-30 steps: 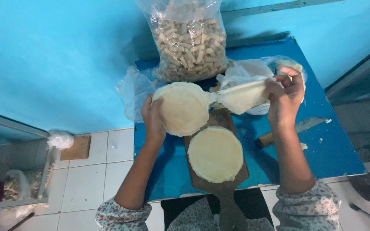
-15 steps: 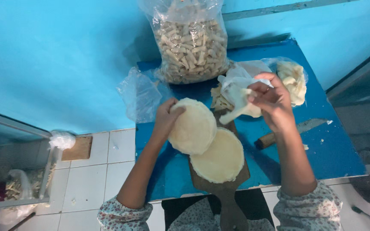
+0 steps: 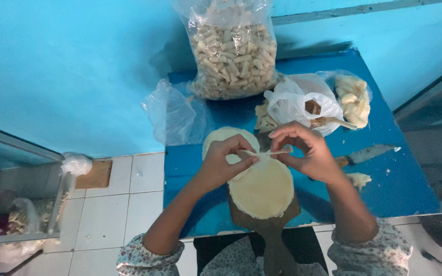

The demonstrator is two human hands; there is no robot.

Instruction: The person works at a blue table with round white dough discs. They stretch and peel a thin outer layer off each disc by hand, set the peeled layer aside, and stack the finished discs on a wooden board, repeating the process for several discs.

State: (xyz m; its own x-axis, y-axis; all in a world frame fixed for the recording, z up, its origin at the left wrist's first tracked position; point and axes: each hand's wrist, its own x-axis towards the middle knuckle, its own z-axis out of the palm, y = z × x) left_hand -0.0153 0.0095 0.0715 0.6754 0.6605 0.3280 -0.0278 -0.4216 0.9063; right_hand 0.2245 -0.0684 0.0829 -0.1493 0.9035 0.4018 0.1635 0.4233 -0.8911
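At the frame's centre, both hands pinch a thin pale strip [image 3: 265,152], probably dough or a sliver of filling, stretched left-to-right between them: left hand [image 3: 226,162] clamped on its left end, right hand [image 3: 305,156] on its right. The strip hangs just above the far edge of the round pale dough sheet [image 3: 262,188], which lies on a brown wooden paddle board [image 3: 264,225] on the blue desk [image 3: 410,189].
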